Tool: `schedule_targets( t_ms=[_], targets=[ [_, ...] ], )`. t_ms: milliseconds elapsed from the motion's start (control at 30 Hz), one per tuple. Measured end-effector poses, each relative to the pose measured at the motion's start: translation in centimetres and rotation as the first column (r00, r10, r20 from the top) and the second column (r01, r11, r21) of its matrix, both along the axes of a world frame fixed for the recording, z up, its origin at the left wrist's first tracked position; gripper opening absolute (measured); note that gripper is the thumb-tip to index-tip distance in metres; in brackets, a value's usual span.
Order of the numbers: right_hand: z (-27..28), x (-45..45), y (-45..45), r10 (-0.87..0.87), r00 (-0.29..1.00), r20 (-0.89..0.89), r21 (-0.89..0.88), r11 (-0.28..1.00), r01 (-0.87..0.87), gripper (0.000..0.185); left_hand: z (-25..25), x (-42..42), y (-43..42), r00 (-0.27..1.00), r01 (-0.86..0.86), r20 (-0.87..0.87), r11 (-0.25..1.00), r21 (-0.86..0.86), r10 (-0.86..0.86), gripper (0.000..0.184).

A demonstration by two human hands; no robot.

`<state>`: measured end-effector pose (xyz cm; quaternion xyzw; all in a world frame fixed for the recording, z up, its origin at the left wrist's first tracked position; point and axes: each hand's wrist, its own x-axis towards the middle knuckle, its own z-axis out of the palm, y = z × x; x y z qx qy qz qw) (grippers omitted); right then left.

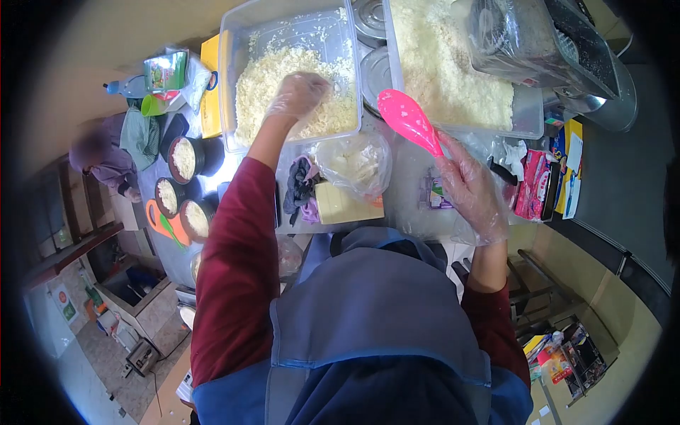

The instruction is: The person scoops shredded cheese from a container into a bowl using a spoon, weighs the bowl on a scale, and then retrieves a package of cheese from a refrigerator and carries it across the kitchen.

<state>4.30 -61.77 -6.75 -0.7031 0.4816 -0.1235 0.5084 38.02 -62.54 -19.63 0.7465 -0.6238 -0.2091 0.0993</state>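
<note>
My left hand (299,97), in a clear plastic glove, reaches into a clear plastic tub (228,106). Its fingers point down at the white crumbly food (265,81) there, and the fingertips are partly hidden. In my right hand (473,188), also gloved, is a pink spoon (407,120), its bowl pointing up and left with white bits on it. The spoon is above the table between the two tubs. A larger tub (530,120) at the right holds a thick layer of similar white food (453,71). Below the left tub lies a plastic bag with white contents (358,163).
Dark round containers of white food (185,159) stand at the left, near orange scissors (157,221). Metal lids (375,74) lie between the tubs. A dark-rimmed clear bin (510,42) overhangs the right tub. Pink packets (533,185) sit at right. Another person (113,149) is at far left.
</note>
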Motion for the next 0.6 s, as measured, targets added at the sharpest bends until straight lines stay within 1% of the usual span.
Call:
schedule_targets(
  t_ms=[33,67,100,167,300,367,433,500,567,600],
  targets=[
    [0.2,0.1,0.0,0.003,1.0,-0.019,0.026,1.0,-0.002,0.04,0.4,0.5,0.6,0.982,-0.099,-0.171,0.992,-0.079,0.084,0.019],
    [0.3,0.3,-0.1,0.009,0.999,-0.038,0.047,0.999,-0.007,0.04,0.2,1.1,0.7,0.949,-0.179,-0.264,0.984,0.01,0.175,0.021],
    [0.2,0.5,-0.2,0.013,0.999,-0.038,0.045,0.999,-0.011,0.04,0.7,1.1,0.8,0.948,-0.183,-0.264,0.983,0.008,0.179,0.021],
    [0.0,0.7,-0.1,0.021,1.0,-0.005,-0.006,1.0,-0.021,0.039,1.8,1.4,1.4,0.903,-0.242,-0.364,0.97,0.011,0.229,0.021],
    [0.3,0.9,-0.4,0.029,0.999,-0.014,0.007,1.0,-0.029,0.039,8.6,-1.8,3.9,0.876,-0.268,-0.41,0.963,0.029,0.256,0.019],
    [0.6,1.2,-0.6,0.036,0.995,-0.096,0.041,0.999,-0.032,0.039,10.7,-4.2,6.1,0.822,-0.112,-0.567,0.991,-0.069,0.053,0.017],
    [0.2,1.6,-0.6,0.044,0.995,-0.085,0.008,0.999,-0.044,0.039,11.8,-6.9,8.0,0.862,0.068,-0.503,0.998,-0.002,-0.06,0.019],
    [0.4,2.4,-0.5,0.055,0.996,-0.071,-0.029,0.998,-0.057,0.039,9.4,-8.4,9.8,0.871,0.244,-0.413,0.964,-0.109,-0.267,0.02],
    [1.1,3.5,-0.3,0.089,0.982,-0.166,-0.039,0.995,-0.097,0.038,9.5,-9.3,10.6,0.896,0.217,-0.378,0.972,-0.085,-0.233,0.022],
    [1.1,4.2,-0.1,0.097,0.981,-0.167,-0.04,0.994,-0.105,0.038,9.0,-9.5,11.0,0.916,0.158,-0.34,0.971,-0.178,-0.211,0.022]
  ],
)
